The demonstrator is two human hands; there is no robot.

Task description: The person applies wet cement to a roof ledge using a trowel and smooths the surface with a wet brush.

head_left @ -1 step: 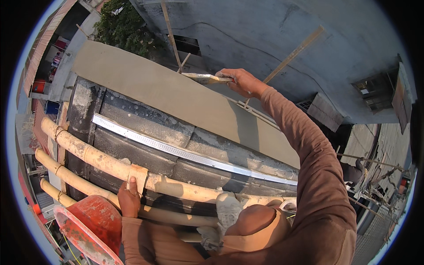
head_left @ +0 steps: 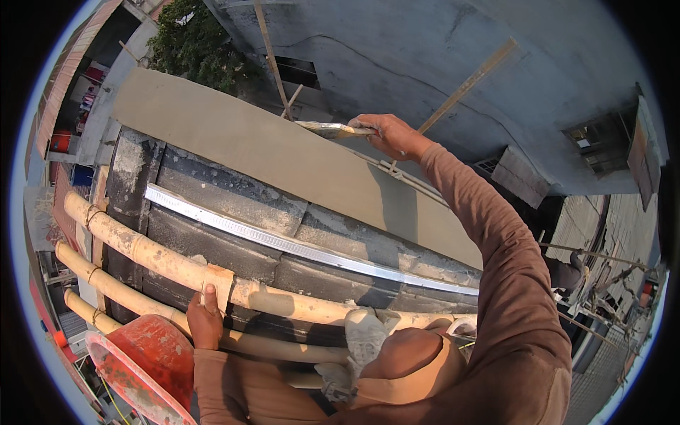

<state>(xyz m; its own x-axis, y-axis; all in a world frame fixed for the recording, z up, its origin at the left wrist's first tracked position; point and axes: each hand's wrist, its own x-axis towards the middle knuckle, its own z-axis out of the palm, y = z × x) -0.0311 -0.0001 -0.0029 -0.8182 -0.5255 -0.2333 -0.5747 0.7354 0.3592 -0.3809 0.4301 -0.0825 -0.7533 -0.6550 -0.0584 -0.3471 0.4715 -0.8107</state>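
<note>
My right hand [head_left: 389, 134] reaches over the far edge of a long ledge of smooth grey cement [head_left: 234, 134]. Its fingers are closed on the handle of a flat brush [head_left: 326, 129], whose pale head points left along that edge. Close to me, my left hand [head_left: 205, 319] is closed on a small flat pale block [head_left: 219, 285], thumb on its face. This block rests against the nearest bamboo pole [head_left: 142, 244]. A perforated metal straightedge [head_left: 283, 244] lies along the dark sloping roof surface between the pole and the cement.
A red bucket [head_left: 152, 358], smeared with cement, is beside my left forearm. More bamboo poles [head_left: 127, 287] run below the nearest one. Upright sticks [head_left: 467, 85] stand beyond the ledge, before a grey wall [head_left: 425, 49]. Past the ledge there is a drop.
My right hand and the brush have shifted very slightly right and down along the ledge's far edge. My left hand keeps its hold on the block.
</note>
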